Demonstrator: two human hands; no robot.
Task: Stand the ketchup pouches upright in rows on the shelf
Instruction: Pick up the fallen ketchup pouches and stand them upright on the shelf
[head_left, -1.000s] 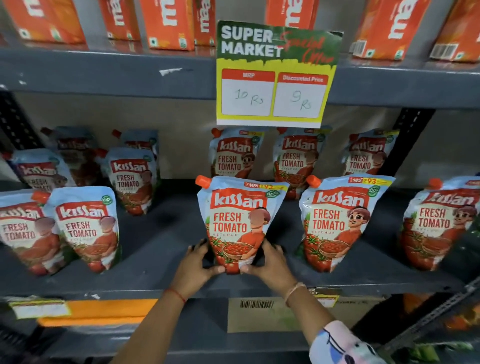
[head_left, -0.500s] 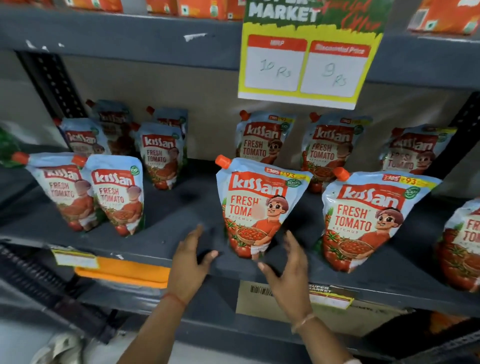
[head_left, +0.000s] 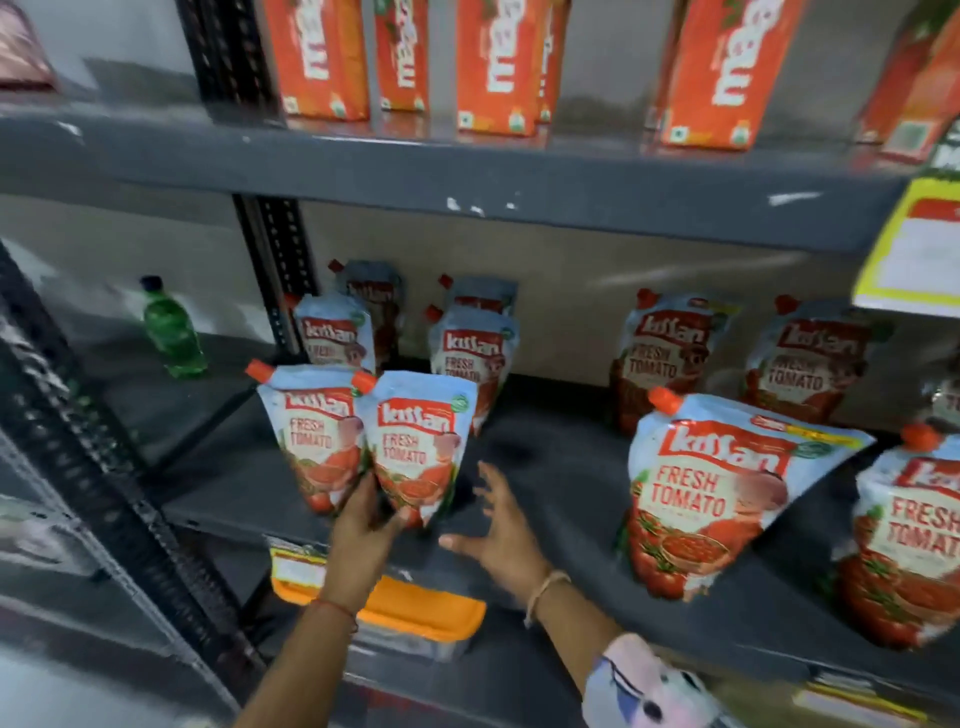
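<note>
Blue-and-red ketchup pouches with orange caps stand on the dark grey shelf (head_left: 561, 467). Two stand side by side at the front left: one (head_left: 311, 431) and its right neighbour (head_left: 415, 447). My left hand (head_left: 363, 519) is at their bases, its fingers closed around the bottom of the right one. More pouches (head_left: 472, 353) stand behind them. My right hand (head_left: 498, 530) hovers open with spread fingers just right of that pair, touching nothing. A large pouch (head_left: 711, 493) leans at the front middle, with another (head_left: 914, 535) at the right edge and a back row (head_left: 665, 353) behind.
Orange cartons (head_left: 322, 57) fill the upper shelf. A green bottle (head_left: 171, 327) stands in the neighbouring bay, left of a black upright post (head_left: 275, 270). A yellow price sign (head_left: 914, 249) hangs at the right. An orange-lidded box (head_left: 415, 613) sits on the shelf below.
The view has swung left. Both hands have left the middle front pouch and moved to the left pair, where my left hand has closed on one pouch's base.
</note>
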